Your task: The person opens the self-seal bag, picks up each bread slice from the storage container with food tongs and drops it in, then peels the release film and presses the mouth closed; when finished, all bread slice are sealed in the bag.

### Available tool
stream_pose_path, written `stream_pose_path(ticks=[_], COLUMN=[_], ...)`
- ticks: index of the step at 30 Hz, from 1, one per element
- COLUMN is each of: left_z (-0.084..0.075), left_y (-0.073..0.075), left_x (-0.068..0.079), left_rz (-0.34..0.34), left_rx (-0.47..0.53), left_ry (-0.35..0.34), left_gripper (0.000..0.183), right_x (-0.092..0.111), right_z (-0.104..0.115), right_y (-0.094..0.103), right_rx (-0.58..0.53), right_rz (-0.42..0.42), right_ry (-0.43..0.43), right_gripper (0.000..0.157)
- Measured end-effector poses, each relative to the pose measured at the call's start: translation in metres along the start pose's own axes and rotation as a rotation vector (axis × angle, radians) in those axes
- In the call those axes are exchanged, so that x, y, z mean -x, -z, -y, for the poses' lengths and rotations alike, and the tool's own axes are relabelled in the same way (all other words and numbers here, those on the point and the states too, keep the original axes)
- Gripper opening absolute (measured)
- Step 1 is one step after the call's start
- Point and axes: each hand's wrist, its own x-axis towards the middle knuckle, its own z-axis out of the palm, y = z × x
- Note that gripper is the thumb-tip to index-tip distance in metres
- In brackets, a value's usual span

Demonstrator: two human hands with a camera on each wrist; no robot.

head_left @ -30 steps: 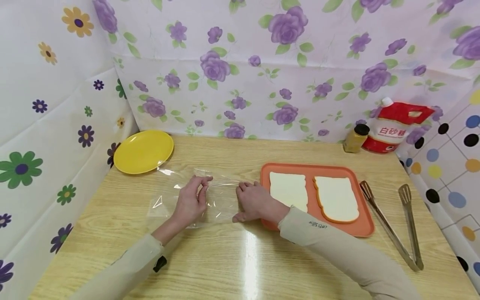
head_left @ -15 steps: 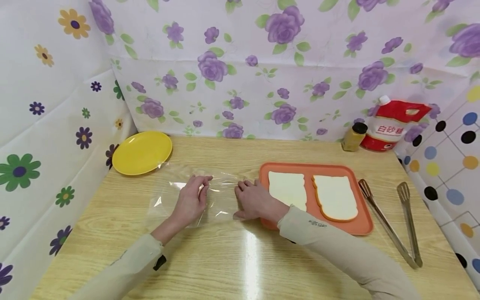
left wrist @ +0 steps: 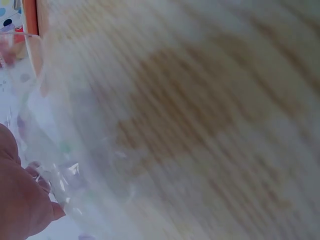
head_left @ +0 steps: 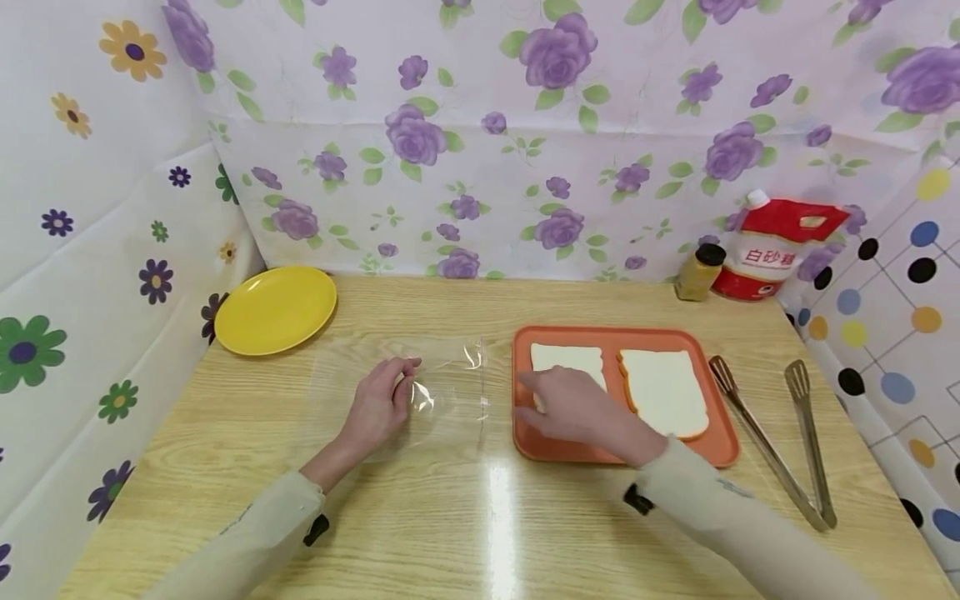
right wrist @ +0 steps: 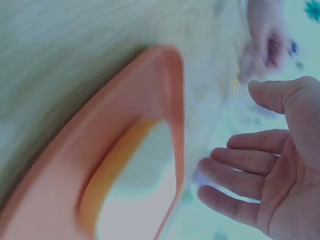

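Observation:
A clear plastic bag (head_left: 459,392) lies flat on the table, left of the orange tray (head_left: 536,451). My left hand (head_left: 380,404) rests over it, thumb and index finger pinching the film; in the left wrist view, crinkled film (left wrist: 72,172) is beside the fingers. Above the tray's left part is my right hand (head_left: 573,406), partly covering one slice of bread (head_left: 567,356). In the right wrist view the right hand (right wrist: 265,172) has its fingers spread and holds nothing. A second slice of bread (head_left: 666,390) with an orange-brown crust lies on the tray's right half.
A yellow plate (head_left: 276,310) stands at the back left. Metal tongs (head_left: 776,462) lie right of the tray. At the back right stand a black-lidded jar (head_left: 699,273) and a red and white sugar pouch (head_left: 772,250). Patterned cloths form the walls around the table.
My right hand has let go of the bag's right end and moved right, over the tray. The bag now lies flatter. The left hand stays in about the same place.

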Motion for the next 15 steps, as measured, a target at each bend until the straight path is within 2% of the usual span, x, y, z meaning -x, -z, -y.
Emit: stream_pose_path(ticks=[4, 9, 12, 15], left_z=[0.002, 0.004, 0.005, 0.006], left_y=[-0.003, -0.005, -0.005, -0.006], left_x=[0.001, 0.003, 0.002, 0.003], left_rz=[0.009, 0.005, -0.004, -0.007], left_rx=[0.011, 0.026, 0.034, 0.042], left_ry=[0.009, 0.011, 0.002, -0.011], left_gripper=[0.019, 0.016, 0.014, 0.015], right_x=[0.049, 0.121, 0.161, 0.195], right_z=[-0.032, -0.081, -0.113, -0.143], right_y=[0.019, 0.036, 0.040, 0.037], right_rx=[-0.105, -0.082, -0.055, -0.051], right_rz=[-0.104, -0.242, -0.266, -0.237], right_ry=[-0.143, -0.397, -0.580, -0.746], right_gripper=[0.037, 0.039, 0.061, 0.087])
